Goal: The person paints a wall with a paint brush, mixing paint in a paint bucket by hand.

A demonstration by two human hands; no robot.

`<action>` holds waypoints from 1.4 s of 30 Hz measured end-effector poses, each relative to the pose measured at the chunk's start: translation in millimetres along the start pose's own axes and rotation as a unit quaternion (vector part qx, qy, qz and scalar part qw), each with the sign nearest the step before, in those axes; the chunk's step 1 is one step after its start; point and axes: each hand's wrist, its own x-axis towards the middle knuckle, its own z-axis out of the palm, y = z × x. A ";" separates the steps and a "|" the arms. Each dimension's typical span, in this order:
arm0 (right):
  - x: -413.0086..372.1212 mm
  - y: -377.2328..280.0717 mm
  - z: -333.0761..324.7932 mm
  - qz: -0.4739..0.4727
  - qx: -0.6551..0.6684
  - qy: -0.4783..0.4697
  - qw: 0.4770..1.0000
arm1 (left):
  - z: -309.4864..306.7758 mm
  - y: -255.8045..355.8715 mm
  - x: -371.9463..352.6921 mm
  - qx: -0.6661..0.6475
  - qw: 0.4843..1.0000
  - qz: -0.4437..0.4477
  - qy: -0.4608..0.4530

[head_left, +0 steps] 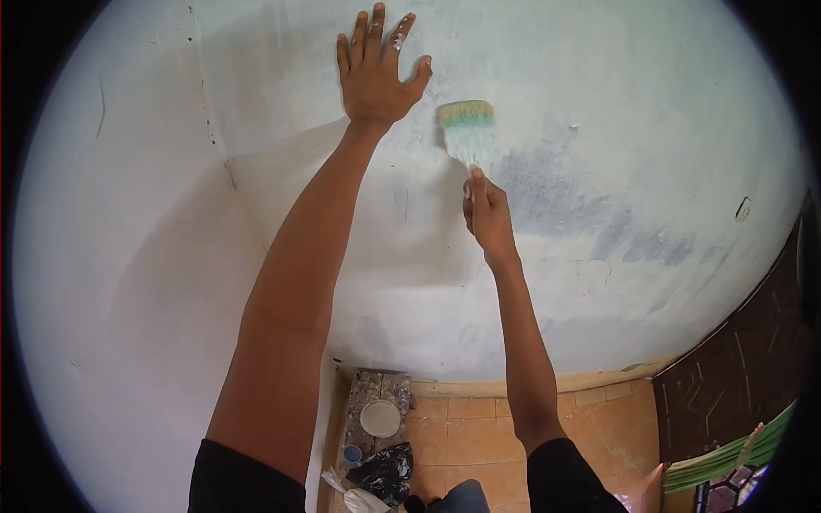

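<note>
Black sleeves (248, 483) sit at the bottom edge, and both bare arms reach up from them to the wall (599, 103).

The right hand (487, 214) is closed around the handle of a paintbrush (469, 128). The paintbrush's long axis runs almost upright along the wall, with the handle down in the fist and the bristles pointing up and touching the surface. The bristles are pale with a greenish band. The fingers hide most of the handle, so its shape cannot be made out.

The left hand (374, 73) is up and to the left, apart from the right. It lies flat on the wall with its fingers spread, holding nothing, and has white flecks on the fingers.

The wall is whitish, with grey-blue patches to the right of the paintbrush and a dark crack on the left. Nothing lies between the bristles and the wall.

Far below is an orange tiled floor (479, 436). On it stands a paint-spattered board (376, 389) carrying a round pale disc (380, 418), with a small blue cup (352, 454) and a crumpled black bag (385, 470) beside it. These are too small to identify further. A dark patterned panel (735, 368) is cut off at the right edge.
</note>
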 end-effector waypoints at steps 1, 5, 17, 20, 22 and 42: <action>3.5 8.6 1.7 -0.002 -0.009 0.001 1.000 | -0.4 -0.5 0.1 0.001 1.000 -0.001 0.001; -44.8 92.1 11.9 -0.001 -0.041 0.018 0.999 | 2.6 -5.1 -1.9 -0.004 1.000 -0.004 0.012; -13.6 18.4 9.3 0.013 -0.003 -0.007 1.000 | 0.4 -2.6 -0.7 -0.006 1.000 0.002 0.007; -20.4 50.1 17.3 0.003 -0.028 0.007 1.000 | 15.0 -12.6 -7.2 0.009 0.999 0.008 0.045; -54.4 95.0 18.9 0.026 -0.047 0.011 0.998 | 12.7 -11.2 -8.2 0.017 0.999 0.001 0.035; -105.8 143.5 -22.0 0.145 0.005 0.029 0.989 | 13.4 -9.7 -7.0 0.026 0.999 0.006 0.026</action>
